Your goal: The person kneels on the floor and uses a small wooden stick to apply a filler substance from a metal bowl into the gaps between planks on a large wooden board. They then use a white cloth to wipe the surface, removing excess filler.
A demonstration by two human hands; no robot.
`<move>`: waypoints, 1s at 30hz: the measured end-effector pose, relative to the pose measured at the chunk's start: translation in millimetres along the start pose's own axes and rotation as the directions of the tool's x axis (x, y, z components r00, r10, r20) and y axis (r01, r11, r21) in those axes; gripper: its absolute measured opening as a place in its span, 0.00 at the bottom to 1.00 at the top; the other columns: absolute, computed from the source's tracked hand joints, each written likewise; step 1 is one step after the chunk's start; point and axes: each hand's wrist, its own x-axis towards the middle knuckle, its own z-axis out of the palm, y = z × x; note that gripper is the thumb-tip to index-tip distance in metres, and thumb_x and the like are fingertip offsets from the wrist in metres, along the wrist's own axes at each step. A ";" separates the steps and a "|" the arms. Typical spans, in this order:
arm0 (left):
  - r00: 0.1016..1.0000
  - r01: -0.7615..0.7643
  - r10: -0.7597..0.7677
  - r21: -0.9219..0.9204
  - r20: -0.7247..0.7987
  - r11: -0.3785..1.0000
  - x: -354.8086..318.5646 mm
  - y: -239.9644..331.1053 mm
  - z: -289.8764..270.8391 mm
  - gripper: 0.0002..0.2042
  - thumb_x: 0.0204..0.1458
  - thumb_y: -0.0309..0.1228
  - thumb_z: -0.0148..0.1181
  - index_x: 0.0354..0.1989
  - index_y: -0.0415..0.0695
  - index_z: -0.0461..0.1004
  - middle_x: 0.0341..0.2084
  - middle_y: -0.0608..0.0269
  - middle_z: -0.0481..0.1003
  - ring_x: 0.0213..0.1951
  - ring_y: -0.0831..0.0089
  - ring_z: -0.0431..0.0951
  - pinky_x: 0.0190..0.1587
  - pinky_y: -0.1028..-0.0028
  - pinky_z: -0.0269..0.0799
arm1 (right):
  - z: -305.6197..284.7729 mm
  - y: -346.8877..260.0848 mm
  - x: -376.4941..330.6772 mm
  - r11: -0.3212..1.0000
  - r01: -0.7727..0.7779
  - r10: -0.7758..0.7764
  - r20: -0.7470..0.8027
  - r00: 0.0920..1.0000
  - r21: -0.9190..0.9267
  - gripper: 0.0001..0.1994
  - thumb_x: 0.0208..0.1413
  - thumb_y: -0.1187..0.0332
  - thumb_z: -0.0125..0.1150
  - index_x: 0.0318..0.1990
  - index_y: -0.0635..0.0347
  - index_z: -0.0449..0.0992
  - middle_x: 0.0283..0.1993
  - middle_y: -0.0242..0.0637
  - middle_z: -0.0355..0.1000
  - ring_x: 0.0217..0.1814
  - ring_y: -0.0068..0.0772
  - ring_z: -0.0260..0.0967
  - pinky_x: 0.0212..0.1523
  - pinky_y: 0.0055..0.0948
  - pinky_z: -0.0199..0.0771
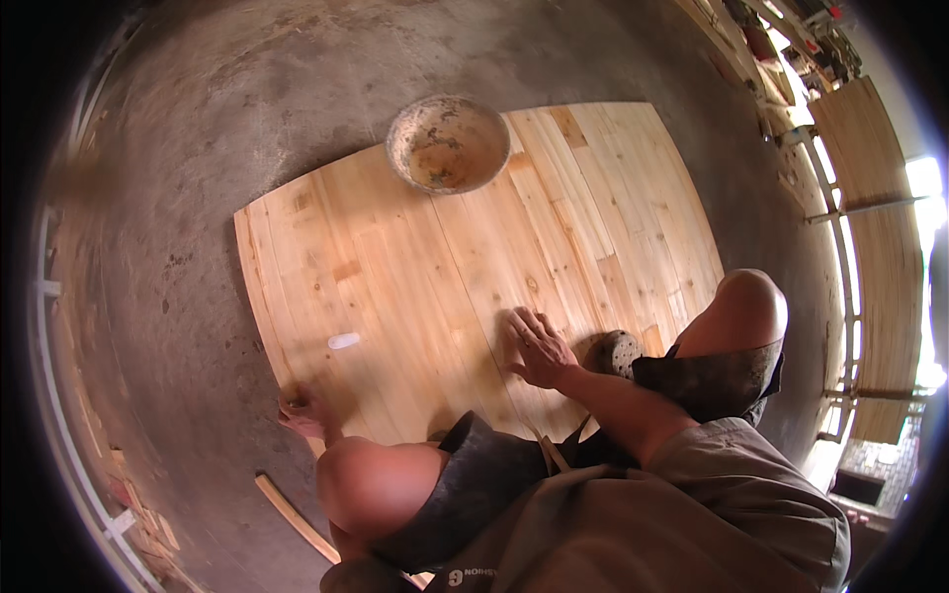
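A large pale wooden panel [445, 267] made of glued strips lies flat on the concrete floor in front of me. My right hand [539, 346] presses flat on the panel near its front edge, fingers spread, holding nothing. My left hand [301, 413] grips the panel's front left corner edge. My bare knees [371, 484] frame the view as I crouch at the panel's near side. A small white chip [344, 341] rests on the wood left of centre.
A round, crusted bowl [448, 143] sits on the panel's far edge. A thin wooden strip [297, 519] lies on the floor at the lower left. Stacked wooden panels [875, 227] and racks stand along the right side.
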 end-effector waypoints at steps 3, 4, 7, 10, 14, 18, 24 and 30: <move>0.997 -0.049 0.046 -0.049 -0.061 0.998 0.9 6.7 -3.5 0.24 0.60 0.46 0.77 0.58 0.44 0.83 0.44 0.50 0.80 0.50 0.51 0.80 0.45 0.53 0.80 | 20.8 1.3 6.3 0.993 0.111 -0.101 -0.186 0.977 0.041 0.50 0.63 0.47 0.75 0.83 0.68 0.59 0.91 0.50 0.47 0.93 0.58 0.43 0.91 0.59 0.42; 0.997 -0.053 0.050 -0.056 -0.059 0.997 1.0 8.4 -3.9 0.23 0.59 0.45 0.77 0.57 0.44 0.83 0.44 0.51 0.80 0.50 0.52 0.80 0.45 0.54 0.80 | 30.2 -4.9 11.7 0.985 0.172 -0.172 -0.159 0.972 -0.017 0.51 0.62 0.47 0.76 0.83 0.69 0.59 0.91 0.50 0.47 0.93 0.58 0.43 0.90 0.59 0.42; 0.996 -0.017 0.012 -0.051 -0.090 0.999 3.0 5.7 -3.6 0.20 0.59 0.42 0.77 0.55 0.45 0.84 0.42 0.52 0.81 0.48 0.52 0.81 0.46 0.54 0.80 | 46.4 -16.4 22.3 0.971 0.237 -0.237 -0.139 0.961 -0.020 0.53 0.58 0.49 0.80 0.82 0.71 0.59 0.89 0.52 0.49 0.93 0.59 0.43 0.89 0.59 0.46; 0.994 -0.032 0.025 -0.071 -0.103 0.997 3.6 -6.1 2.0 0.16 0.58 0.40 0.76 0.50 0.46 0.85 0.40 0.54 0.82 0.47 0.52 0.81 0.47 0.53 0.79 | 50.1 -15.4 25.6 0.963 0.258 -0.269 -0.196 0.943 -0.078 0.55 0.55 0.51 0.82 0.82 0.72 0.56 0.85 0.55 0.54 0.91 0.60 0.46 0.87 0.56 0.52; 0.982 -0.130 0.112 -0.115 -0.152 0.985 3.2 -15.8 12.5 0.11 0.56 0.36 0.75 0.44 0.47 0.86 0.37 0.56 0.83 0.45 0.52 0.81 0.49 0.51 0.79 | 61.6 -3.3 33.3 0.968 0.237 -0.222 -0.153 0.963 0.087 0.54 0.55 0.59 0.82 0.82 0.75 0.54 0.85 0.60 0.53 0.87 0.64 0.51 0.85 0.56 0.55; 0.998 0.016 -0.018 -0.043 -0.064 0.999 -6.6 1.8 -3.5 0.20 0.54 0.39 0.78 0.52 0.46 0.82 0.51 0.45 0.78 0.57 0.42 0.76 0.59 0.45 0.77 | 91.1 6.6 38.6 0.906 0.306 -0.357 -0.142 0.923 -0.291 0.45 0.62 0.75 0.65 0.85 0.75 0.50 0.85 0.66 0.52 0.86 0.74 0.51 0.87 0.56 0.53; 0.988 0.157 -0.154 -0.244 0.029 0.957 -8.5 41.5 -46.2 0.23 0.58 0.39 0.72 0.60 0.48 0.76 0.54 0.40 0.74 0.52 0.35 0.80 0.52 0.42 0.80 | 101.5 38.3 55.1 0.887 0.295 -0.285 0.082 0.955 -0.356 0.40 0.75 0.55 0.47 0.85 0.75 0.52 0.91 0.62 0.43 0.94 0.70 0.37 0.89 0.60 0.48; 0.986 0.157 -0.163 -0.126 -0.042 0.980 -15.2 20.9 -17.5 0.24 0.61 0.42 0.70 0.63 0.48 0.76 0.55 0.37 0.78 0.53 0.34 0.82 0.54 0.40 0.80 | 92.3 50.4 44.7 0.818 0.366 -0.375 0.071 0.924 -0.444 0.40 0.75 0.56 0.47 0.85 0.75 0.50 0.92 0.63 0.42 0.94 0.71 0.36 0.89 0.60 0.47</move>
